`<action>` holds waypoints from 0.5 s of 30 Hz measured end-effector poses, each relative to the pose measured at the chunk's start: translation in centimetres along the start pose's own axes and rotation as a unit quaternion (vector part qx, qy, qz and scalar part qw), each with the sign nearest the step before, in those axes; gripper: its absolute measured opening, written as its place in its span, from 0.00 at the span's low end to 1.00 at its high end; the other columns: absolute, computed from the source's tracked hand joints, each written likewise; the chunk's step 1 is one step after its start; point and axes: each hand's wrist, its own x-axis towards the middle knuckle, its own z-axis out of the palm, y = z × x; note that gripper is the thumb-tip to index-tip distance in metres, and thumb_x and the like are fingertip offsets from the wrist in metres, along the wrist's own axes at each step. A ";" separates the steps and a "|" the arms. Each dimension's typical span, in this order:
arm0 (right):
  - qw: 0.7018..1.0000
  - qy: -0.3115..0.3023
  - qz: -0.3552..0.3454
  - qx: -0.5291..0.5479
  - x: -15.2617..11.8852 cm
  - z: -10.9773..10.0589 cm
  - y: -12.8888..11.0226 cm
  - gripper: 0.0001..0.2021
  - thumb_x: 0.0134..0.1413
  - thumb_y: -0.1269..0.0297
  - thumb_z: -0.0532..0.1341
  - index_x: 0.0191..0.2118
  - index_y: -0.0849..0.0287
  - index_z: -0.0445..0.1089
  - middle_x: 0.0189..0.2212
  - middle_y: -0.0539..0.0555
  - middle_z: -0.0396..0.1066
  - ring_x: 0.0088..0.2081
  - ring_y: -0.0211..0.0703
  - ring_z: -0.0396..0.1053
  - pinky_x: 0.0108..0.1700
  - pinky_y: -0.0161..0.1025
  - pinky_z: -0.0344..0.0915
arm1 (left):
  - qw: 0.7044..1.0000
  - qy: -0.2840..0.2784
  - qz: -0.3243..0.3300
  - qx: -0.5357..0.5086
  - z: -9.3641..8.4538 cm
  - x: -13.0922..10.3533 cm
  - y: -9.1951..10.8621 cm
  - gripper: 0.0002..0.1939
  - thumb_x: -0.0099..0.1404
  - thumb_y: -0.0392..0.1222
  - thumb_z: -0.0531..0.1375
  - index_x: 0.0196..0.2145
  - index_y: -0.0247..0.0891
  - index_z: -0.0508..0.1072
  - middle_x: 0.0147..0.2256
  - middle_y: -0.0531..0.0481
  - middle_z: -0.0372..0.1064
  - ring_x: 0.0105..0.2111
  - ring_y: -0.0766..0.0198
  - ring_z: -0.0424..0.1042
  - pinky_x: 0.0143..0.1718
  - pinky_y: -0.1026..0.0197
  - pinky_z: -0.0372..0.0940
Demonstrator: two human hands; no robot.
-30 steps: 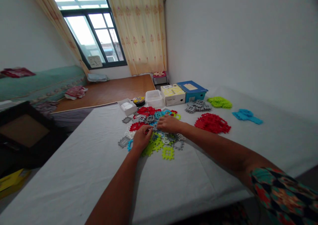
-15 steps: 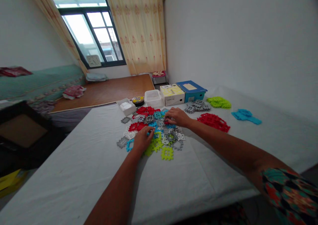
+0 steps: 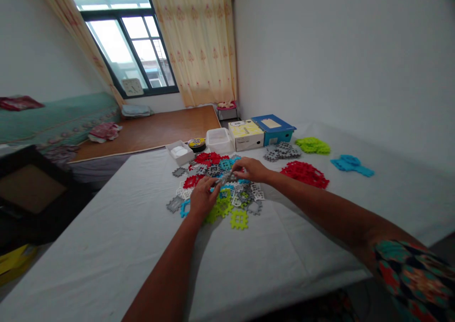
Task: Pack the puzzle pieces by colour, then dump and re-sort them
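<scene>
Both of my hands are over a mixed heap of flat plastic building tiles with notched edges, in red, blue, grey, white and green. My left hand and my right hand grip a grey building tile between them, its left end in the left fingers and its right end in the right fingertips. Whether it is one tile or two joined is too blurred to tell. A lime green tile lies at the near edge of the heap, and red tiles lie at its far side.
To the right lie sorted piles: grey tiles, red tiles, green tiles and blue tiles. Behind the heap stand a white box, a round tin, a clear tub, a yellow box and a blue box.
My right hand has lifted slightly, and a grey tile now shows between the hands. My left hand has moved up a little, its fingers closed on the tile's left end.
</scene>
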 end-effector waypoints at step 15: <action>0.915 0.056 0.329 -0.227 0.1 -7.8 11.5 0.14 0.62 0.59 0.58 0.49 0.60 0.71 0.47 0.58 0.72 0.44 0.46 0.70 0.45 0.43 0.68 | 0.966 0.063 -0.156 -0.196 0.3 0.8 -2.1 0.16 0.57 0.50 0.61 0.37 0.36 0.77 0.28 0.52 0.73 0.30 0.64 0.71 0.35 0.62 0.68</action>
